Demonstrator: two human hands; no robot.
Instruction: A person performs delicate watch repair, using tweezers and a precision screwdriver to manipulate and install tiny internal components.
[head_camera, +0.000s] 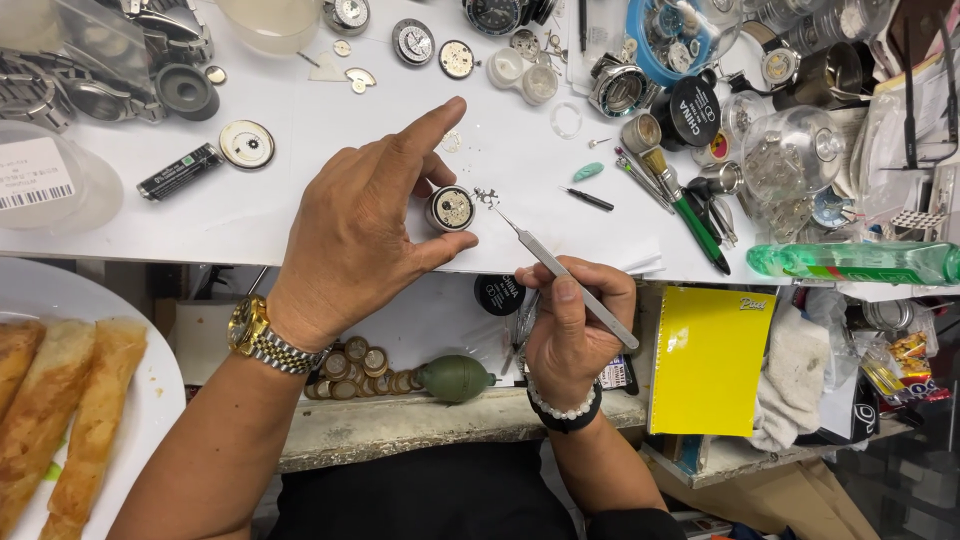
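Near the worktop's (300, 215) front edge, the left hand (355, 225) pinches a round watch movement (452, 208); the right hand (570, 320) grips tweezers (560, 272) holding what seems a tiny part (486, 196).

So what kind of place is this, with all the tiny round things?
Most likely a watch repair bench. The left hand steadies a small watch movement, the right hand holds tweezers, and loose watch dials lie about the white worktop.

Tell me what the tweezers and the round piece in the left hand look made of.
Tweezers: matte grey metal, probably steel, judging by the thin, evenly dull shaft. Round watch movement: bright, shiny metal, with a silvery rim and a paler gleaming face; the exact alloy can't be told. Left hand pinches it; right hand holds the tweezers.
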